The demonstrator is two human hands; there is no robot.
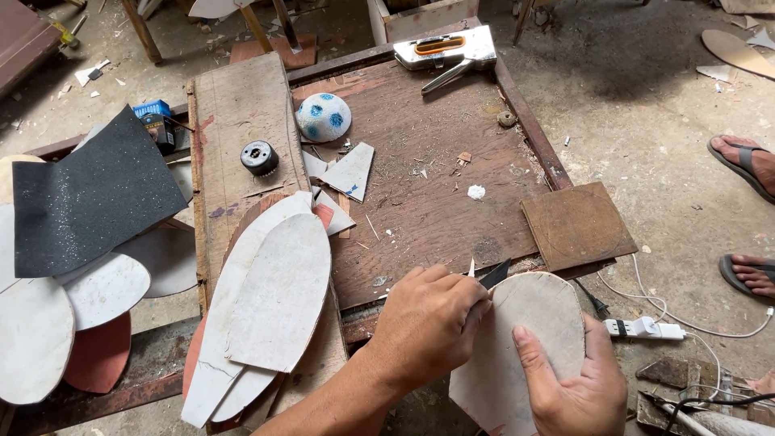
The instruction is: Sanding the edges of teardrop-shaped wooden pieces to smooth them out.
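Observation:
My left hand (428, 323) is closed around a small dark blade (494, 273), whose tip rests at the upper left edge of a pale, oval, sole-shaped board piece (537, 311). My right hand (575, 383) grips that piece from below right, with the thumb lying flat on its face. The piece is tilted against the front edge of the worn wooden worktable (428, 186), and its lower part is hidden by my right hand.
A stack of similar oval cutouts (274, 299) lies left of my hands, with more (97, 291) under a black abrasive sheet (89, 194). On the table are a staple gun (448, 52), a blue-spotted white ball (323, 117), a black round part (259, 157) and a brown square board (577, 226). White plug and cable (642, 327); another person's sandalled feet (747, 165).

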